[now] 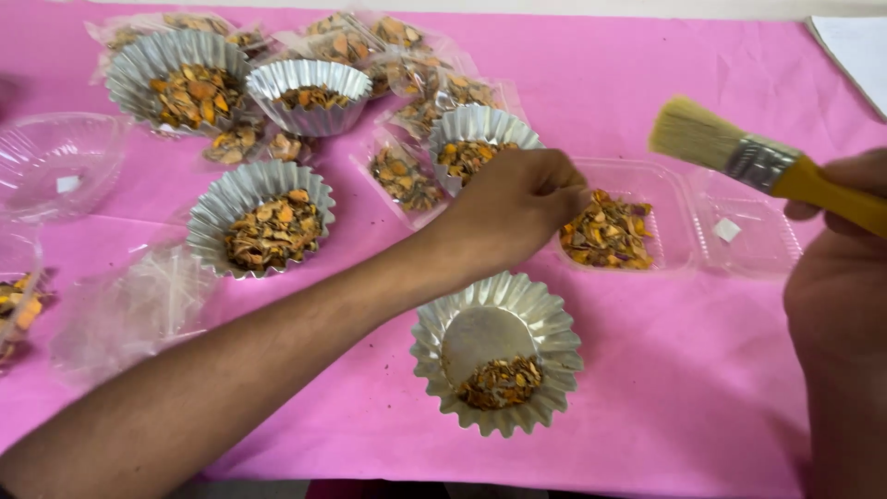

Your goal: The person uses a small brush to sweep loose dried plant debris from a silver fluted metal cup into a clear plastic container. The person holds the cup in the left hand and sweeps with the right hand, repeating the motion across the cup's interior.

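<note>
Head view: nearest the camera, a fluted foil cup [497, 349] sits on the pink tablecloth [702, 388], holding only a small heap of dried orange-brown chips at its near edge, most of its flat base bare. Above it the left hand [517, 208] reaches across with fingers curled together, pinching at the chips in a clear hinged plastic box [679, 222]; whether any are held I cannot tell. That box has a good pile left in one half, the other half bare. At the right edge the right hand [845, 199] is closed around the yellow handle of a paintbrush [739, 152], bristles raised off the table. Farther off, four foil cups [263, 222] stand filled, so this one seems the last being loaded. Beyond lie sealed clear packets [407, 180] of chips, unopened.
</note>
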